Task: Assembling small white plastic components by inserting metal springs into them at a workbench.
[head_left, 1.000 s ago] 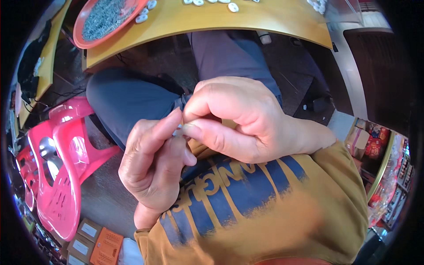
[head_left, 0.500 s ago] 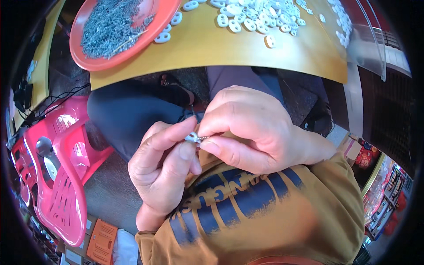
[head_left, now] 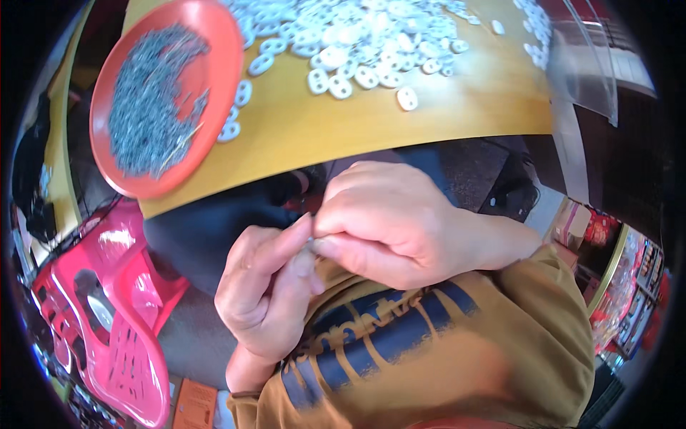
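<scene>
My left hand (head_left: pixel 261 289) and my right hand (head_left: pixel 400 225) meet fingertip to fingertip in front of my chest, below the table edge. Between the left thumb and index finger is a small white two-hole plastic piece, now almost wholly covered. The right thumb and index finger pinch a thin ribbed metal piece against it; only the earlier frame shows its shaft. On the table, many like white two-hole pieces (head_left: pixel 364 46) lie in a pile, one piece (head_left: pixel 407 99) apart near the front. A red plate (head_left: pixel 230 79) holds a heap of thin grey metal pieces (head_left: pixel 146 107).
The yellow-brown table (head_left: pixel 471 118) has its near edge just beyond my hands. A clear plastic container (head_left: pixel 597 79) stands at its right end. A pink plastic chair (head_left: pixel 136 365) is at left, an orange box (head_left: pixel 194 404) below it. Cardboard boxes (head_left: pixel 572 223) stand at right.
The view has shifted, so the table and plate appear lower. My fingertips have closed in around the white piece, hiding it and the metal piece.
</scene>
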Tool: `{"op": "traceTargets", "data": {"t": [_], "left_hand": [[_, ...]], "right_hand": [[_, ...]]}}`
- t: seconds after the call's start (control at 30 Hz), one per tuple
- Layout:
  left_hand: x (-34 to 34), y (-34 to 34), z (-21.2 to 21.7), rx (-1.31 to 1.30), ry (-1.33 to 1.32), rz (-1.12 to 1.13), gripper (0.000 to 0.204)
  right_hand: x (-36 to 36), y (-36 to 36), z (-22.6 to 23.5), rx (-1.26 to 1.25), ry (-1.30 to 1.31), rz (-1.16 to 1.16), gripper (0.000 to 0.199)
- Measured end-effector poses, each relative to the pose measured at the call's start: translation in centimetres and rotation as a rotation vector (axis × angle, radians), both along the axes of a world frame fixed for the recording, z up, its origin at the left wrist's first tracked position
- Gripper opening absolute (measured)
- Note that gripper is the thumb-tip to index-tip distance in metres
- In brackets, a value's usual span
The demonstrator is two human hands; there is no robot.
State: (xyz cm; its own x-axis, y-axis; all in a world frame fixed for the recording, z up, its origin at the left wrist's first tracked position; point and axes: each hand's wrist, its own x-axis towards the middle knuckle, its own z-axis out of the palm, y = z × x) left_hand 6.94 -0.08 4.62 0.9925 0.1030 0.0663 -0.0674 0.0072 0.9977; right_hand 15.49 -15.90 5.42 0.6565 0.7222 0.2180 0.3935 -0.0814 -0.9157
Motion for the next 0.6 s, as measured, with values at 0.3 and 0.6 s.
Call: {"op": "traceTargets", "data": {"t": [0.3, 0.6], "left_hand": [[3.1, -2.6, -0.2, -0.519, 0.271, 0.194, 0.027], [5.3, -3.0, -0.7, -0.622, 0.248, 0.132, 0.027]], "right_hand": [[1.8, -1.3, -0.4, 0.008, -0.065, -0.181, 0.013], [4.3, -5.6, -1.7, -0.303, -0.462, -0.583, 0.017]]}}
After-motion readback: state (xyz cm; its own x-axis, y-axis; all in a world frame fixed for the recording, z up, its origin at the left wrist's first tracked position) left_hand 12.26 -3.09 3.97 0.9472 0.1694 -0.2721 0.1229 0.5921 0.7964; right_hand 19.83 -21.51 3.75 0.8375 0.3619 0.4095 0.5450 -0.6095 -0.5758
